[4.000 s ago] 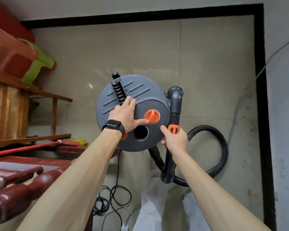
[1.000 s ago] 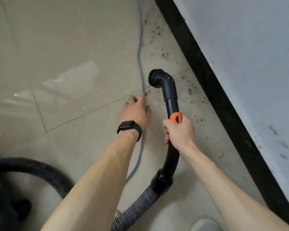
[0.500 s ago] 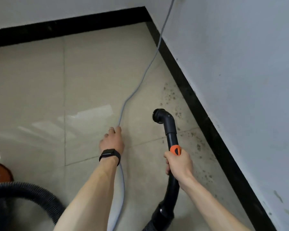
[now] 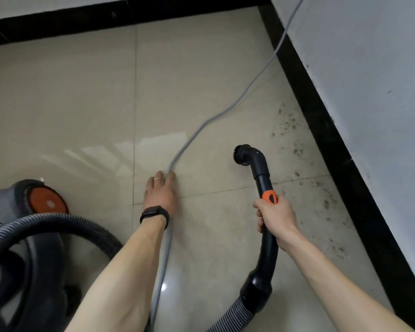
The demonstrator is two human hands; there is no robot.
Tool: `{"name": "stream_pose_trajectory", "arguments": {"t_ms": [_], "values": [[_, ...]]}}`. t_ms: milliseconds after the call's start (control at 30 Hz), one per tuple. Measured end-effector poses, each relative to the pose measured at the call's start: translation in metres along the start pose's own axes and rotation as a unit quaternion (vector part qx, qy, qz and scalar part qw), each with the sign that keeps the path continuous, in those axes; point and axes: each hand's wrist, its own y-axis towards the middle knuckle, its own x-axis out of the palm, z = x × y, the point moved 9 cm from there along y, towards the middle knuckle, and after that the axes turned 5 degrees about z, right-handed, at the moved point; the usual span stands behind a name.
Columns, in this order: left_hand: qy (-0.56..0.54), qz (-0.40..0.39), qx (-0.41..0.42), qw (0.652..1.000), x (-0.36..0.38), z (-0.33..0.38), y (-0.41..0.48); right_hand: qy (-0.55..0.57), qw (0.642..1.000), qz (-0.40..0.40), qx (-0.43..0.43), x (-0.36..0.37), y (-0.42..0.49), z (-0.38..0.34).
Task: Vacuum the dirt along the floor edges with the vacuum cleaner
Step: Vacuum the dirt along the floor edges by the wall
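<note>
My right hand (image 4: 276, 215) grips the black vacuum wand (image 4: 265, 182) just below its orange slider. The wand's bent brush nozzle (image 4: 243, 153) hangs over the tile, left of the dirt specks (image 4: 297, 149) scattered along the black skirting (image 4: 331, 149). My left hand (image 4: 161, 190) lies on the floor with straight fingers, touching the grey power cord (image 4: 225, 111), which runs under my forearm. The grey vacuum body (image 4: 7, 200) with its orange cap sits at the left. Its ribbed hose (image 4: 58, 221) loops in front of it.
Beige glossy tiles (image 4: 70, 104) cover the floor. Black skirting also runs along the far wall (image 4: 130, 17), meeting the right wall's skirting at a corner. The cord rises up the white right wall (image 4: 369, 56). More dirt lies near the skirting lower right (image 4: 336, 248).
The view has swung left, bringing the vacuum body into sight. My left hand has pushed the cord leftward, away from the wall. The wand stays in my right hand.
</note>
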Motion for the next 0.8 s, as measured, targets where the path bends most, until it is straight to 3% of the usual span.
{"name": "stream_pose_trajectory", "arguments": {"t_ms": [100, 267, 400, 467, 533, 600, 667, 733, 800], "values": [[0.036, 0.028, 0.05, 0.998, -0.01, 0.016, 0.003, 0.014, 1.0, -0.005, 0.014, 0.003, 0.001, 0.009], [0.066, -0.004, -0.013, 0.998, -0.018, 0.038, 0.003, 0.045, 0.999, 0.014, 0.018, -0.018, 0.008, -0.008], [0.07, -0.043, 0.023, 0.996, -0.017, 0.095, -0.001, 0.072, 0.997, 0.018, 0.01, -0.038, 0.018, -0.032], [0.028, -0.092, 0.064, 0.993, -0.017, 0.139, -0.009, 0.085, 0.996, 0.005, 0.006, -0.044, 0.021, -0.044], [-0.093, -0.209, 0.085, 0.97, -0.013, 0.183, -0.032, 0.112, 0.994, -0.005, 0.009, -0.046, 0.023, -0.054], [-0.216, -0.369, 0.081, 0.9, -0.004, 0.224, -0.074, 0.14, 0.99, 0.005, 0.022, -0.048, 0.025, -0.063], [-0.26, -0.479, 0.078, 0.835, 0.003, 0.25, -0.111, 0.147, 0.988, 0.023, 0.03, -0.051, 0.031, -0.07], [-0.268, -0.486, 0.085, 0.828, 0.011, 0.26, -0.12, 0.167, 0.985, 0.014, 0.039, -0.052, 0.037, -0.078], [-0.264, -0.439, 0.089, 0.854, 0.014, 0.261, -0.113, 0.197, 0.98, -0.008, 0.042, -0.054, 0.042, -0.089]]}}
